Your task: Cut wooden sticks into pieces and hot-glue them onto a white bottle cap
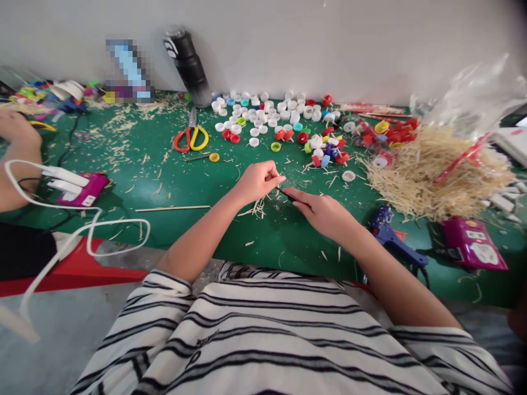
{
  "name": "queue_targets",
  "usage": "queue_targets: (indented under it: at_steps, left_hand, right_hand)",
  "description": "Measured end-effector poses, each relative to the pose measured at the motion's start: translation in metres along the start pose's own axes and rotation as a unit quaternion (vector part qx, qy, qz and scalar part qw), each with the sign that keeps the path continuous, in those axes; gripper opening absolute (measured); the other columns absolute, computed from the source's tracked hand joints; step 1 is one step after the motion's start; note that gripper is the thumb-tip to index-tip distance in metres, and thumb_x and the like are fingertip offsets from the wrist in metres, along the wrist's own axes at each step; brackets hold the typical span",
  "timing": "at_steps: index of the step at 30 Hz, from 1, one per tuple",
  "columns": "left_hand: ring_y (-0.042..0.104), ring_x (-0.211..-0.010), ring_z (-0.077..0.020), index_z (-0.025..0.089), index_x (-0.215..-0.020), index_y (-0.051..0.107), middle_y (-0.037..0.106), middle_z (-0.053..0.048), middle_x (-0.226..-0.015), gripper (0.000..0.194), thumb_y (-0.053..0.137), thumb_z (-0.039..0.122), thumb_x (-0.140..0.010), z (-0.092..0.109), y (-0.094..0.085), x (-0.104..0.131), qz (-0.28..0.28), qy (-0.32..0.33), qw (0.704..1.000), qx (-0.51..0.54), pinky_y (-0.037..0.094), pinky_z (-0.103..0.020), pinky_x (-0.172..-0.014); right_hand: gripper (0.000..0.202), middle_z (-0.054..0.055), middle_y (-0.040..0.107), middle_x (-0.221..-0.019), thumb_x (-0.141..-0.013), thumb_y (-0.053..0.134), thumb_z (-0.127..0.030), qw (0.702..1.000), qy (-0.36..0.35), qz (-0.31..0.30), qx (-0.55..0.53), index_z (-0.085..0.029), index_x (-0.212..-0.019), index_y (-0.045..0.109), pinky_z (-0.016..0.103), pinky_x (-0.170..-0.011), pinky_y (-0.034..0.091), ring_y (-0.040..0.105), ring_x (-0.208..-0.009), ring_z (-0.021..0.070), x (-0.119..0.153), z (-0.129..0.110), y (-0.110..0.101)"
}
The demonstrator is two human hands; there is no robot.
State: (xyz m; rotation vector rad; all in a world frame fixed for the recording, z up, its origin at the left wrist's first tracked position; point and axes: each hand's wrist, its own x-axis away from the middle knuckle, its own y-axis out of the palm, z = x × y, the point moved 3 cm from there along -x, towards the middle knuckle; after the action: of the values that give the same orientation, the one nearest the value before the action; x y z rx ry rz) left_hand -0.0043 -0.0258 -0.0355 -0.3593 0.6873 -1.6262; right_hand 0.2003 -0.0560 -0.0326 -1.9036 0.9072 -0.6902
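Co-worker's hand at far left of green table, purple power block with white plugs nearby. Thin pale stick lies near table's front edge, orange-and-yellow scissors beyond. At center, your left hand — thumb and fingers pinched together, anything between them too small to tell. Pale shavings just below. Slim dark tool between your hands, tip near left fingertips; your right hand closed around its handle. Farther right, blue glue gun, heap of pale slivers, second purple block.
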Motion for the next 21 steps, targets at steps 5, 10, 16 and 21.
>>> queue_targets:
  at_steps: [5,10,16,21]
  left_hand:
    - [0.045,-0.053,-0.0106,0.021,-0.070,0.047,0.052,0.004,-0.056,0.026,0.063,0.032,-0.086,-0.001,0.000,-0.002,0.017,0.004,1.000,-0.003,0.033,-0.027,-0.057]
    - [0.039,-0.048,-0.0096,0.021,-0.067,0.046,0.047,0.006,-0.051,0.028,0.064,0.034,-0.085,-0.019,0.000,-0.006,0.026,-0.017,0.999,-0.011,0.029,-0.027,-0.054]
    - [0.040,-0.049,-0.0098,0.021,-0.067,0.046,0.047,0.006,-0.052,0.029,0.065,0.034,-0.085,-0.016,0.007,-0.002,0.011,-0.008,1.000,-0.009,0.030,-0.028,-0.055]
    - [0.044,-0.052,-0.0107,0.022,-0.070,0.046,0.049,0.004,-0.054,0.028,0.063,0.035,-0.088,0.006,0.005,0.008,0.022,0.026,0.999,-0.041,0.031,-0.028,-0.056]
  right_hand:
    - [0.049,0.002,0.077,-0.119,-0.105,0.039,-0.035,1.000,0.002,0.007,-0.006,-0.038,-0.152,0.050,0.038,-0.078,0.057,0.075,-0.088,0.0255,0.002,-0.002,0.000]
    - [0.048,0.002,0.076,-0.120,-0.104,0.041,-0.035,1.000,-0.004,-0.002,-0.029,-0.037,-0.151,0.051,0.040,-0.085,0.058,0.075,-0.098,0.0262,0.007,0.005,0.002]
    - [0.048,0.001,0.075,-0.124,-0.104,0.041,-0.037,0.999,0.017,0.004,-0.046,-0.038,-0.151,0.051,0.044,-0.093,0.057,0.073,-0.106,0.0279,0.021,0.016,0.004]
    - [0.049,0.000,0.076,-0.121,-0.104,0.040,-0.037,0.999,0.003,0.011,-0.037,-0.039,-0.152,0.049,0.040,-0.084,0.059,0.076,-0.095,0.0261,0.014,0.009,0.005]
